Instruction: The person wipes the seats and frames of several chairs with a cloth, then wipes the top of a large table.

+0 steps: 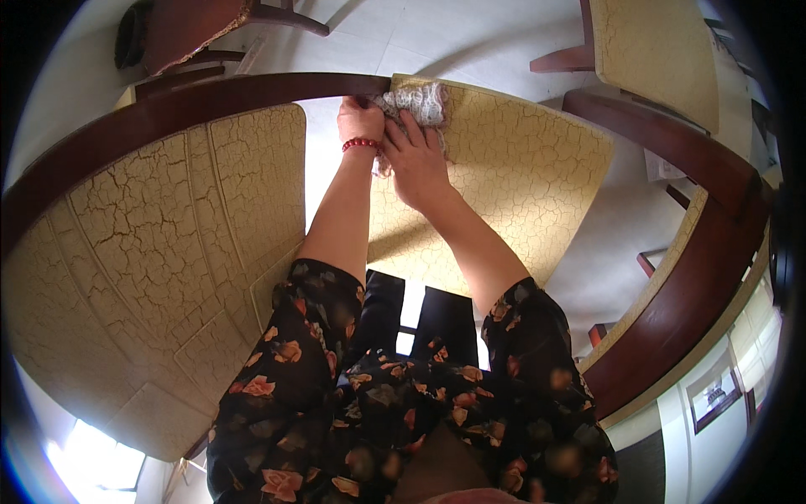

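A crumpled whitish knitted cloth [420,104] lies at the far left corner of a chair seat [504,164] covered in cracked yellowish upholstery. My left hand [361,121], with a red bead bracelet at the wrist, is closed on the cloth's left part, close to the end of a dark wooden rail [283,87]. Just right of it, my right hand [415,157] rests with fingers spread over the cloth's lower part and the seat. Part of the cloth is hidden under and between the hands.
At the left stands a large cracked upholstered panel [145,239] under the curved rail. Another padded seat [655,63] is at the upper right, above a dark wooden frame [680,302]. A worn reddish-brown chair part [189,31] stands at the upper left on the tiled floor [403,38].
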Demonstrator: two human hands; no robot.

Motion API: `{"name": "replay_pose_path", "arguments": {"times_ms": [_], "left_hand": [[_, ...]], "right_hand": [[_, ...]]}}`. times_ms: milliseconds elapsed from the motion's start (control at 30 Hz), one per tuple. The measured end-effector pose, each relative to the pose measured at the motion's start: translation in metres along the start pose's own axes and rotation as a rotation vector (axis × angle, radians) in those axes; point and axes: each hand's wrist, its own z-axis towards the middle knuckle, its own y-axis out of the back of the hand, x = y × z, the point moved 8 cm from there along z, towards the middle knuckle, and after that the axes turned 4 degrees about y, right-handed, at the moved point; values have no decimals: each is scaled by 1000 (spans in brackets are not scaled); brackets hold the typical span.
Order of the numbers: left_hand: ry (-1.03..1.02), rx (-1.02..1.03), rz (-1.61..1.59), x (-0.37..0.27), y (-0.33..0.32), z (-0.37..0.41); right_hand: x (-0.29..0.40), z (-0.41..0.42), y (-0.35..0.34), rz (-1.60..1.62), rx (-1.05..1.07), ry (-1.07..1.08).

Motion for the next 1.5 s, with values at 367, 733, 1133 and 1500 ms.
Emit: {"name": "replay_pose_path", "arguments": {"times_ms": [367,733,1133,1500], "left_hand": [[10,59,256,35,24,-35],[298,316,511,134,52,-113],[414,603,882,159,63,-154],[428,789,1134,127,54,-163]], "right_hand": [[25,-29,-23,42,64,118],[86,-113,-65,240,234,214],[122,-152,-87,170,288,216],[114,-164,-89,156,173,199]]}}
